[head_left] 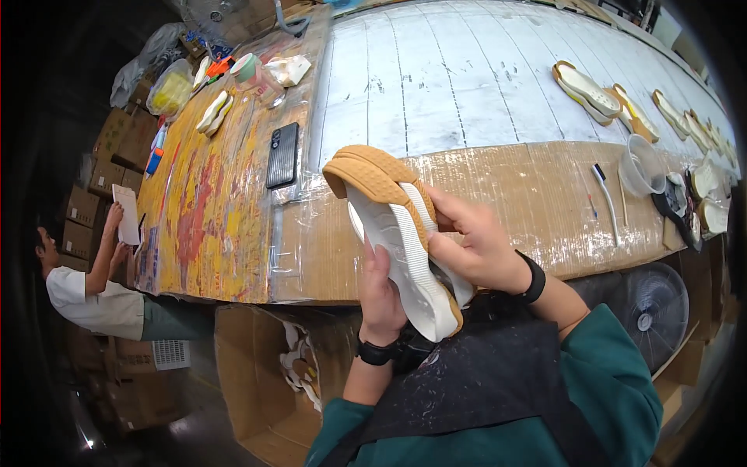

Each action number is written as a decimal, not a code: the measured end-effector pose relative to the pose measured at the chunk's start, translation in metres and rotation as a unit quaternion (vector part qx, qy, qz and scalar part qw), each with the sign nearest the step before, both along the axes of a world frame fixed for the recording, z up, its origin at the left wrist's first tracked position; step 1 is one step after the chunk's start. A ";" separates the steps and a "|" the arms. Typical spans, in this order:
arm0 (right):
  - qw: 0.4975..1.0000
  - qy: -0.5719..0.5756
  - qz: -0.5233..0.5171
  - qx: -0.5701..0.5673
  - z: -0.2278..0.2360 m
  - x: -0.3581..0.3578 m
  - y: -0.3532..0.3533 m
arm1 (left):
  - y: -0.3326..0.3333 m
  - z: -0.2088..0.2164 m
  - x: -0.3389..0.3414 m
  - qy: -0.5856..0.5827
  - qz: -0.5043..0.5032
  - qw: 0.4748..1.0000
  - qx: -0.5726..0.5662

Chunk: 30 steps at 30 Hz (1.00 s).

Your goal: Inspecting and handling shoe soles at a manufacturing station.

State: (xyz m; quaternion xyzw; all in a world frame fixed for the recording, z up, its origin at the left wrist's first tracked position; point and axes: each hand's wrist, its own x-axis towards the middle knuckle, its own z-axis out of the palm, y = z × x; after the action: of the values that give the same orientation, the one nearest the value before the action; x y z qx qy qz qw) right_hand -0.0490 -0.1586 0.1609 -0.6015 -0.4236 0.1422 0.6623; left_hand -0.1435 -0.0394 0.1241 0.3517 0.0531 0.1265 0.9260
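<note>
In front of me, above the cardboard edge of the table, a pair of white shoe soles (418, 261) with tan rubber tread is held tilted, toe ends up and away. The soles lie against each other, and one partly hides the other. My left hand (381, 300) wraps around the left side of the pair, its thumb up along the white wall. My right hand (478, 245) grips the right side, thumb and fingers bent over the tan and ribbed white edge. Some fingertips of both hands are hidden behind the soles.
A black phone (282, 156) lies left on the paint-stained board. Beyond it stand a jar (257, 82) and another sole pair (215, 113). More soles (587, 93) line the right. A brush (605, 204) lies near a plastic cup (643, 166). A fan (646, 319) and open carton (257, 381) stand below. A person (93, 288) holds paper.
</note>
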 end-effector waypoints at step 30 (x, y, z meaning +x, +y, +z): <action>0.892 0.433 0.043 0.123 -0.055 -0.018 -0.037 | -0.024 0.030 -0.005 -0.035 0.182 0.826 0.532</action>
State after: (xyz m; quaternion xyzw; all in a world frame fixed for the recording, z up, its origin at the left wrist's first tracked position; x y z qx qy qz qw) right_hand -0.0672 -0.1956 0.1057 -0.3757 -0.1343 0.3635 0.8418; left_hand -0.1481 -0.0633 0.1538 0.7693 0.0082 0.3136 0.5566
